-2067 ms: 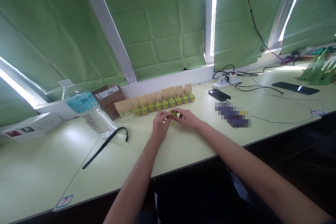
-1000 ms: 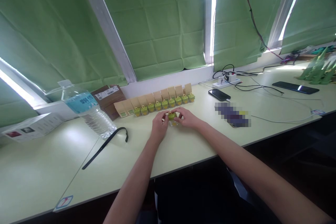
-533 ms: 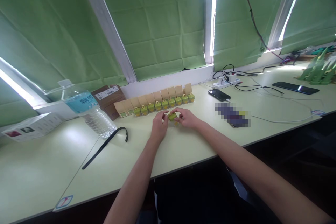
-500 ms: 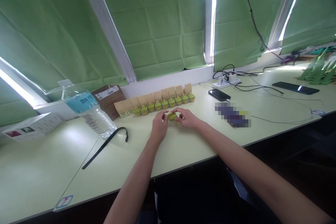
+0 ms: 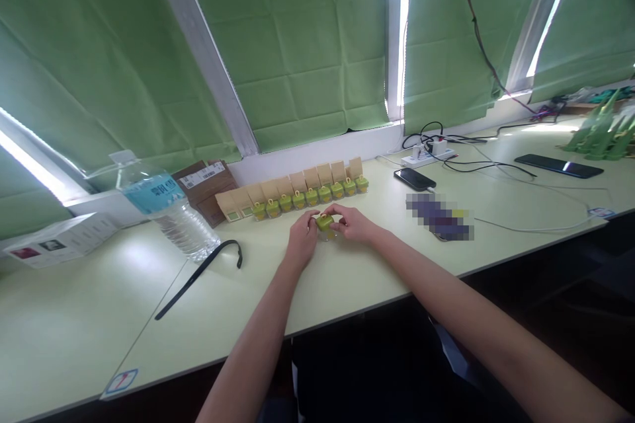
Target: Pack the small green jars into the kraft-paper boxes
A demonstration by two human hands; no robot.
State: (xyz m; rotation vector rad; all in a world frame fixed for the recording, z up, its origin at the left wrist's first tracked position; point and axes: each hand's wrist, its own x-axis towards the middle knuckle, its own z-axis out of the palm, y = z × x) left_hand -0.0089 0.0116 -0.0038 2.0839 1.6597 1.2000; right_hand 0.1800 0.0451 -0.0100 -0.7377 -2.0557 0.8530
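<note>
My left hand and my right hand meet over a small clear container with a green lid and a small loop on top. The left fingertips close in on the lid's left side, while the right thumb and fingers pinch its right side. Its see-through lower part, with something yellow in it, shows between the hands just above the table. Behind them runs a row of several matching green-lidded containers, each with a yellow loop. Beige paper bags stand upright behind that row.
On the left are a large water bottle, a black strap, a white box and a brown carton. To the right lie a phone, a blurred-out item, a power strip with cables and another dark phone.
The green-lidded container has turned slightly between my fingers, and more of its clear lower part shows. Both hands stay in nearly the same place.
</note>
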